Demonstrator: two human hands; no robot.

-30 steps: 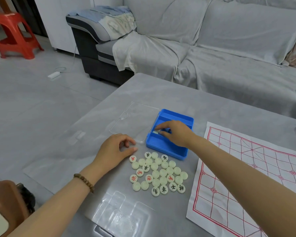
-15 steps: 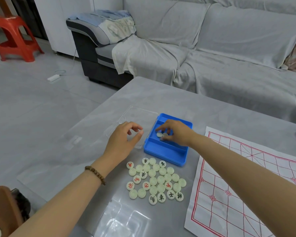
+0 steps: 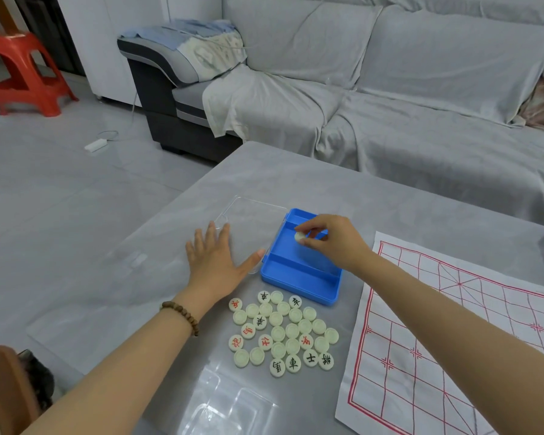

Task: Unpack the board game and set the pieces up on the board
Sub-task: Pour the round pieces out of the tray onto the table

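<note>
Head: round disc (image 3: 299, 236) over blue plastic box (image 3: 299, 285)

Two arms come in from the bottom edge, both bare along their whole visible length. The left hand (image 3: 213, 267) has a bracelet (image 3: 181, 315) at the wrist: a single strand of small, round, dark brown beads, wood-like and strung close together. The right hand (image 3: 336, 243) and wrist are bare skin.

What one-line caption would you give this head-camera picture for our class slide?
Right hand pinches a game piece over the blue box; left hand lies spread flat at its clear lid.
</note>
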